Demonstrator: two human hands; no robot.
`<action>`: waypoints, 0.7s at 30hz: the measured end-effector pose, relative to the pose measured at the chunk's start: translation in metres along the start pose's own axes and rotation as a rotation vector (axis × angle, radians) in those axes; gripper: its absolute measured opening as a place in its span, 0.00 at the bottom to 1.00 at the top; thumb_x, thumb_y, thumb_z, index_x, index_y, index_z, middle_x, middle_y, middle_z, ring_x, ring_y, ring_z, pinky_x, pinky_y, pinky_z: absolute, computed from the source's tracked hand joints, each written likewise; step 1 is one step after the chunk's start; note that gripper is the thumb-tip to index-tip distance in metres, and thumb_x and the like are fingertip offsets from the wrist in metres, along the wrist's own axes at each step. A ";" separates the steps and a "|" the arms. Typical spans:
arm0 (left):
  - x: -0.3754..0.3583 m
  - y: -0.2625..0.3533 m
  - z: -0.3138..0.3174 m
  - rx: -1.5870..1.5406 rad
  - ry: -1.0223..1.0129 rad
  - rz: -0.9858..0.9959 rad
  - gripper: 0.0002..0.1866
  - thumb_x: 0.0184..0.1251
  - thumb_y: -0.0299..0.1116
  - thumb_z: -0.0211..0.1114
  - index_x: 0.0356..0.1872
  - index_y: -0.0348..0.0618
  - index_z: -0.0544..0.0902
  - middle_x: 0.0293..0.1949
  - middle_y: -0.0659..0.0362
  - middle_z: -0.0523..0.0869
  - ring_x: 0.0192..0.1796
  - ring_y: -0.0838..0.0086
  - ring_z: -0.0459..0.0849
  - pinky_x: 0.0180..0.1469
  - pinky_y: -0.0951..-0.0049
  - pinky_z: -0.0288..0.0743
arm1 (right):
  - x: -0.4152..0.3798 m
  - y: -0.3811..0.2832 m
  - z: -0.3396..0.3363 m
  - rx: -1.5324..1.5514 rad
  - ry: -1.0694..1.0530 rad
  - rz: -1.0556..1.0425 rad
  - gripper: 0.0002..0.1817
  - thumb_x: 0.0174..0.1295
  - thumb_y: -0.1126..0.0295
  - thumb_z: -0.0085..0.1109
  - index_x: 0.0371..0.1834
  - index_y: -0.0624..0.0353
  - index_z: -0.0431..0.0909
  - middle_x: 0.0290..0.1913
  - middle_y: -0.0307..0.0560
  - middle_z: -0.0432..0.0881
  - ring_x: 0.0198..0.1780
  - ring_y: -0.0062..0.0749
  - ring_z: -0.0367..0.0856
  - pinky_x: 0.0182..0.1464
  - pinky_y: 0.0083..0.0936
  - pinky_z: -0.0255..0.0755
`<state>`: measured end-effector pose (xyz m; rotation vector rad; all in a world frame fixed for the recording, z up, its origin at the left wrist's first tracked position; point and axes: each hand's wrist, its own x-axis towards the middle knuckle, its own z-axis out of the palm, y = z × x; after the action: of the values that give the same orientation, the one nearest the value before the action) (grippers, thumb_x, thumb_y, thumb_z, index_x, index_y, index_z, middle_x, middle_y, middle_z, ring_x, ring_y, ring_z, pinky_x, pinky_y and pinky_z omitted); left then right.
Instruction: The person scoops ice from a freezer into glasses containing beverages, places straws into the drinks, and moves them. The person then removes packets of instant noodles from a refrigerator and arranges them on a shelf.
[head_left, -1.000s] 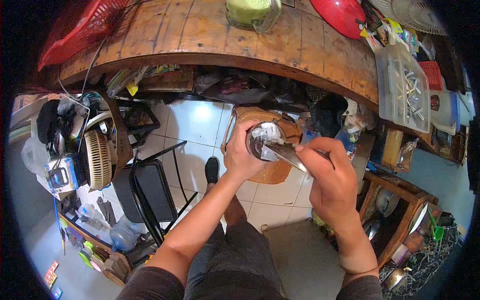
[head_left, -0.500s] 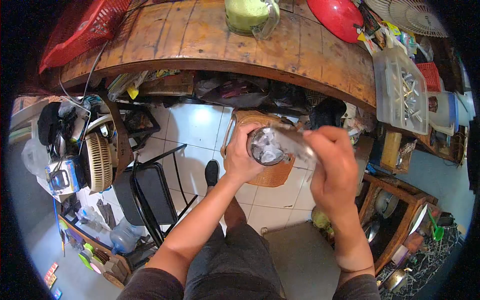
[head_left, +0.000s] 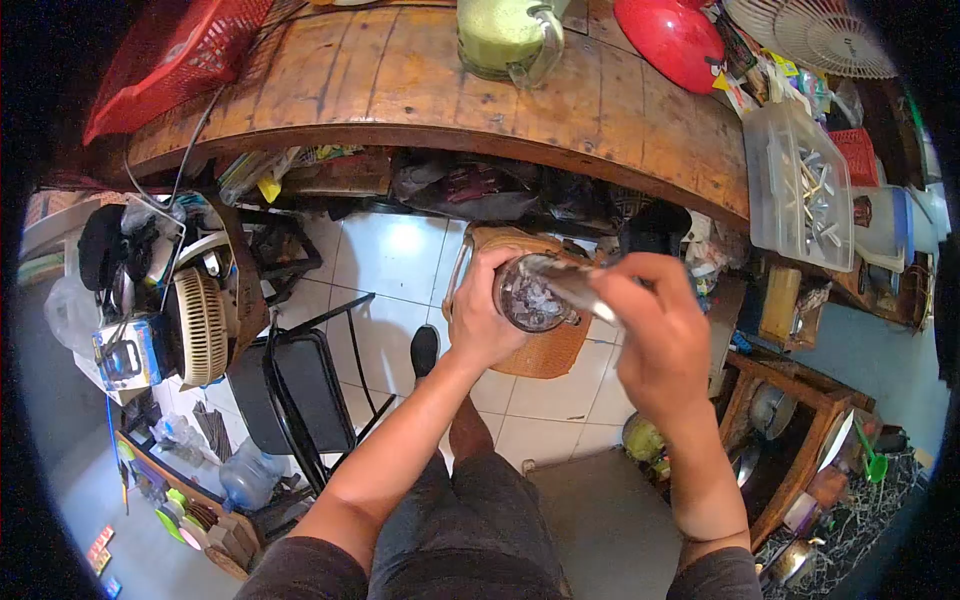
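Observation:
In front of my body, my left hand (head_left: 478, 312) is wrapped round the side of a clear glass mug (head_left: 508, 318) with its handle on the right. Chunks of ice (head_left: 538, 304) lie inside it. My right hand (head_left: 655, 335) grips a silvery metal utensil (head_left: 578, 290) from above. Motion blurs this tool, so its exact kind does not show; its far end reaches over the rim into the ice. Behind the mug and lower down is a woven tan chair seat (head_left: 545, 355).
A wooden counter (head_left: 330, 80) spans the far side, bearing a jug of green liquid (head_left: 495, 45) and a red basket (head_left: 165, 85). At right stands a clear plastic bin of cutlery (head_left: 775, 190). A black folding chair (head_left: 290, 390) is at left, near a fan (head_left: 200, 325).
The metal utensil has shifted left and deeper into the mug, with my right hand moving slightly left. The ice looks lower and more broken. My left hand keeps its hold.

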<state>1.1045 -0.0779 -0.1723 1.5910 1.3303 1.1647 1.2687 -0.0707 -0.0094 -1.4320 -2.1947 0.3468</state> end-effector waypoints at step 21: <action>0.006 0.008 -0.004 -0.010 0.012 0.026 0.43 0.38 0.37 0.88 0.56 0.42 0.70 0.46 0.53 0.86 0.47 0.64 0.88 0.51 0.68 0.80 | 0.006 -0.001 0.001 0.035 0.132 -0.008 0.21 0.49 0.80 0.62 0.47 0.49 0.83 0.44 0.47 0.79 0.43 0.45 0.82 0.40 0.35 0.80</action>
<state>1.1037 -0.0730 -0.1627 1.6008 1.3134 1.1962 1.2656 -0.0651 -0.0081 -1.3872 -2.0787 0.2784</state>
